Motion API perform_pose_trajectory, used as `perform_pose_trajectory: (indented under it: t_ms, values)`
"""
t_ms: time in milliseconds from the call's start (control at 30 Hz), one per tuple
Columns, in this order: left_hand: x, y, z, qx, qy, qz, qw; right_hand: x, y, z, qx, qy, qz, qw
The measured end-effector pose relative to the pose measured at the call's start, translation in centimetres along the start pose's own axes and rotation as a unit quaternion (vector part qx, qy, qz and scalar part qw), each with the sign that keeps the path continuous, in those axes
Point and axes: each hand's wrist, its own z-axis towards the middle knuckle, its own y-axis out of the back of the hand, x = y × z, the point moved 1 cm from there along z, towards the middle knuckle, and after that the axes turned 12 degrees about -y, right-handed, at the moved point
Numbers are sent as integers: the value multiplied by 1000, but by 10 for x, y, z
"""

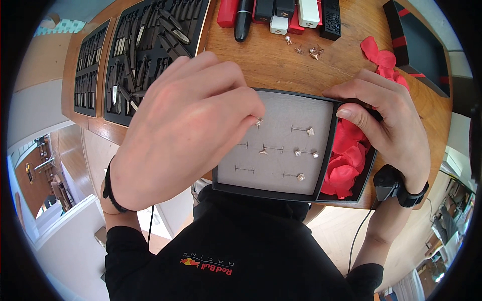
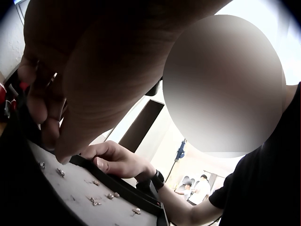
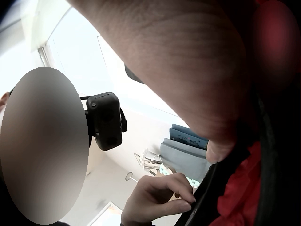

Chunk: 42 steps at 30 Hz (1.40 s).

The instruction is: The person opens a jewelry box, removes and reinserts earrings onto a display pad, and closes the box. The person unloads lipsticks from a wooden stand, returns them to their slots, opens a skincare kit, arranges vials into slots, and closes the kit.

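A shallow black box [image 1: 266, 192] with a grey pad [image 1: 281, 113] lies on the wooden table, near the person's front. Small sparkling earrings [image 1: 300, 177] sit at slits in the pad. Over the pad's far left, my left hand [image 1: 186, 120] has thumb and forefinger together at a small earring [image 1: 259, 122]; the palm side is hidden in the head view. My right hand [image 1: 396, 120] grips the box's far right part, thumb over the divider, fingers along the back rim. Below its thumb, red petals [image 1: 346, 165] fill the narrow side compartment.
Two dark trays [image 1: 113, 75] of slim pointed pieces stand at the left. Behind the box lie loose jewellery pieces [image 1: 315, 52], a black marker [image 1: 243, 20] and several small boxes [image 1: 308, 12]. Further right are a black lid [image 1: 424, 55] and scattered petals [image 1: 384, 59].
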Motion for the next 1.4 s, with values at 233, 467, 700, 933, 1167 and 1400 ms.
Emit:
perform_pose_trajectory:
  t_ms: [233, 467, 700, 933, 1167, 1400]
  values:
    - [2, -2, 0, 12, -10, -2, 1000, -2, 0, 0, 0, 6, -4, 1000]
    - [3, -9, 0, 9, -22, 4, 1000, -3, 0, 0, 1, 3, 0, 1000]
    - [4, 0, 2, -23, -14, -27, 999, -2, -1, 0, 2, 1, 5, 1000]
    - [27, 10, 7, -176, 44, -131, 975, 1, 0, 0, 8, -17, 18, 1000]
    - [65, -13, 29, -286, -35, -392, 874, 8, 6, 2, 28, -34, 10, 999]
    - [61, -28, 32, -348, 14, -574, 741, 4, 9, 6, 60, -55, 40, 996]
